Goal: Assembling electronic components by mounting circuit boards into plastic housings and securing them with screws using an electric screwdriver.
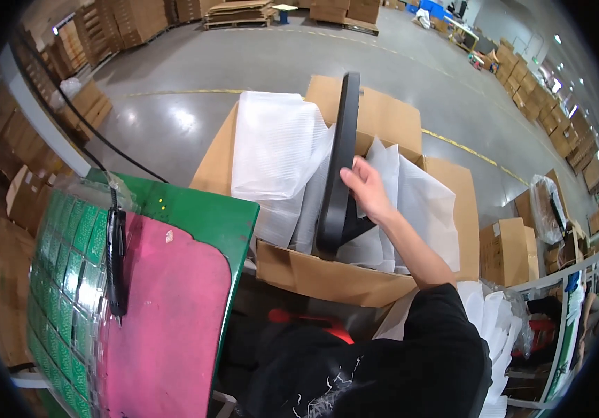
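Note:
My right hand (369, 189) is closed on a black flat-panel device (340, 160), with the thumb on its edge and the other fingers partly hidden. The device is seen nearly edge-on and stands steeply tilted, its lower end over the near side of an open cardboard box (313, 276). A dark arm or bracket shows at its lower right. White foam sleeves (425, 209) fill the box to its right. Another white foam sheet (275, 143) drapes over the left side of the box. My left hand is out of view.
At left is a green bench (237, 216) with a pink mat (174, 306), a black electric screwdriver (116, 258) on a cable and a sheet of green labels (69, 279). White foam rolls (494, 313) lie at lower right. Closed cartons (508, 251) stand beyond.

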`<move>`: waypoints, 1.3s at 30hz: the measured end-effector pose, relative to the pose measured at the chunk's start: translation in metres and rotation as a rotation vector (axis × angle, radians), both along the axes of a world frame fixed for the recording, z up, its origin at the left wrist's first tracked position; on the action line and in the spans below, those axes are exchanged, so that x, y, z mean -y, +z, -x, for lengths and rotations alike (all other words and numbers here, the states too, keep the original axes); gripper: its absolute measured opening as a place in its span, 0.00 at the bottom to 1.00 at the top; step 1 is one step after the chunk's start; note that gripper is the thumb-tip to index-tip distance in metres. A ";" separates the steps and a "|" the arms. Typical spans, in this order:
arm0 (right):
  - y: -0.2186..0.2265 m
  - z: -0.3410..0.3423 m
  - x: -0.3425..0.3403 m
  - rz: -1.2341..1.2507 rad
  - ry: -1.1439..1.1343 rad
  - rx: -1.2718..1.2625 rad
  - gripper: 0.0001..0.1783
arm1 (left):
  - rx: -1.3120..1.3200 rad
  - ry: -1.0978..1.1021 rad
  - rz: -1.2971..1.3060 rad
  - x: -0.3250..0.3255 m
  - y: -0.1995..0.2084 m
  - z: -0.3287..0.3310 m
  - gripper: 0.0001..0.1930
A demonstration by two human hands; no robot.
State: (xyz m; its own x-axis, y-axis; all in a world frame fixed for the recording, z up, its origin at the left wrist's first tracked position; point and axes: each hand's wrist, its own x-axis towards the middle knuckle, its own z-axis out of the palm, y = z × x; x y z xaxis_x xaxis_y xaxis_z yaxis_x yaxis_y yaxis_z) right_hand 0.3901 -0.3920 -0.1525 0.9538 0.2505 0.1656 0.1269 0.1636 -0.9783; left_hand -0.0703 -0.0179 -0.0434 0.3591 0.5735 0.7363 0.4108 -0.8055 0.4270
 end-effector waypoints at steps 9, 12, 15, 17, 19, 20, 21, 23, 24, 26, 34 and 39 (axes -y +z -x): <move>0.156 0.123 -0.133 0.055 0.795 0.524 0.38 | 0.020 -0.981 0.788 0.138 -0.036 -0.136 0.57; 0.155 0.127 -0.178 0.272 1.094 0.977 0.57 | 0.855 -0.694 1.205 0.146 -0.024 -0.111 0.31; 0.143 0.128 -0.211 0.609 1.023 1.578 0.44 | 1.077 -0.123 1.276 0.110 -0.048 -0.057 0.36; 0.122 0.122 -0.226 0.650 1.039 1.639 0.25 | 0.923 -0.281 1.554 0.075 -0.038 -0.013 0.34; 0.092 0.128 -0.238 0.504 1.161 1.674 0.12 | 0.858 -0.409 1.572 0.063 -0.030 0.024 0.38; 0.087 0.130 -0.239 0.507 1.170 1.688 0.11 | 0.757 -0.313 1.441 0.047 -0.040 0.028 0.37; 0.094 0.142 -0.254 0.482 1.233 1.727 0.09 | 0.705 -0.154 1.286 0.047 -0.051 0.047 0.37; 0.095 0.149 -0.276 0.393 1.278 1.552 0.11 | 0.138 -0.095 0.959 0.030 -0.047 0.066 0.32; 0.099 0.146 -0.287 0.396 1.301 1.506 0.12 | -0.094 0.110 0.931 0.024 -0.030 0.066 0.30; 0.107 0.146 -0.325 0.269 1.180 1.484 0.15 | -0.273 0.344 0.794 0.010 -0.009 0.059 0.21; 0.094 0.113 -0.497 0.813 0.782 1.569 0.37 | -0.514 -0.048 0.154 -0.053 -0.007 -0.010 0.21; 0.084 0.110 -0.535 0.910 0.956 1.402 0.45 | -0.661 -0.285 0.209 -0.089 -0.031 -0.011 0.14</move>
State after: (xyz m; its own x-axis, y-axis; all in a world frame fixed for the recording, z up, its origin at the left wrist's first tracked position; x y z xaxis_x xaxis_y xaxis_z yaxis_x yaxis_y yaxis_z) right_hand 0.2797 0.1430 -0.0681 -0.2105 0.9709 0.1138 0.9710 0.2211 -0.0905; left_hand -0.0592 0.0710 -0.0741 0.8448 0.4958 0.2014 0.4221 -0.8486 0.3189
